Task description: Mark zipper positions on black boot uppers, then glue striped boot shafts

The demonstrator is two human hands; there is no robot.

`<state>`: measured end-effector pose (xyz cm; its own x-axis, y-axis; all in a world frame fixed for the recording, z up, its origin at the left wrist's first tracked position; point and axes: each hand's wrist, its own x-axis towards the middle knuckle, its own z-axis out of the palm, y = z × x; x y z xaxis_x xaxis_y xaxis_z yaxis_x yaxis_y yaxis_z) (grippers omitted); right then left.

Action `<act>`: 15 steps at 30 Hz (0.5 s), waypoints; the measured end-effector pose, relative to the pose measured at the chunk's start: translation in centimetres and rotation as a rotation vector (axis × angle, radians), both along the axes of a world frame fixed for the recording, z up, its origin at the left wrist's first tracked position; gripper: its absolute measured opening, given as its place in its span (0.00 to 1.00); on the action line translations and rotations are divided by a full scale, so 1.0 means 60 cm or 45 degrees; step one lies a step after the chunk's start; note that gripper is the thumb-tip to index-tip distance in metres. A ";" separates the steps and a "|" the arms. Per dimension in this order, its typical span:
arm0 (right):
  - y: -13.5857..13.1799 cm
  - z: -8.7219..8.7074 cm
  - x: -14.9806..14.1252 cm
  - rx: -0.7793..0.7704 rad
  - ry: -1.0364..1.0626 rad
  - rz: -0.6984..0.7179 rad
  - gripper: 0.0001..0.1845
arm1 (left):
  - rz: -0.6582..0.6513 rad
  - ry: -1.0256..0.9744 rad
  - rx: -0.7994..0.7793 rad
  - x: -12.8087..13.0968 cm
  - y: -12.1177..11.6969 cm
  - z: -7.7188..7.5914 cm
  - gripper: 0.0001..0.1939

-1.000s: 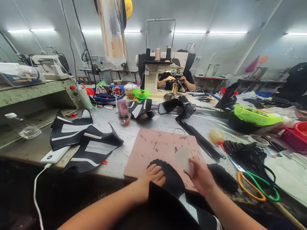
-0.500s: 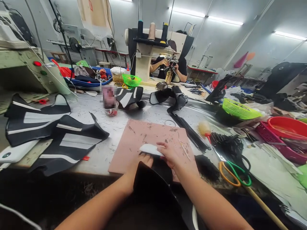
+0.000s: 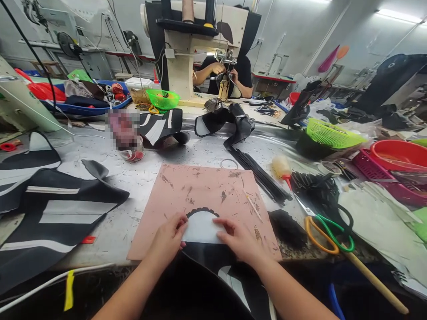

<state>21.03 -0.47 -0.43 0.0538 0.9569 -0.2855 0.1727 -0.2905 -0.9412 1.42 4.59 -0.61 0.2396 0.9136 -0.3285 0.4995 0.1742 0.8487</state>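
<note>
Above 1 silvery surface [image 3: 167, 154], pinches 1 white patch [image 3: 201, 230] with left fingers [image 3: 179, 219], touches it with right fingers [image 3: 226, 223] apart; shows 1 black panel [image 3: 208, 252], partly hidden.

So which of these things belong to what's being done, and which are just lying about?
In use:
white patch, left hand and right hand at its edges
black piece under it
pink board beneath

Untouched, seemingly just lying about:
scissors
black strips
wooden stick
</note>
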 end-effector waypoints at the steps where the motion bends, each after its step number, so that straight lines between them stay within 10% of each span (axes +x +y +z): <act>1: -0.001 0.000 0.000 0.019 -0.083 0.006 0.18 | 0.002 0.007 0.004 0.001 0.000 0.002 0.10; 15: 0.000 -0.002 -0.001 0.037 -0.318 0.063 0.18 | 0.147 -0.103 -0.002 0.001 0.004 -0.012 0.16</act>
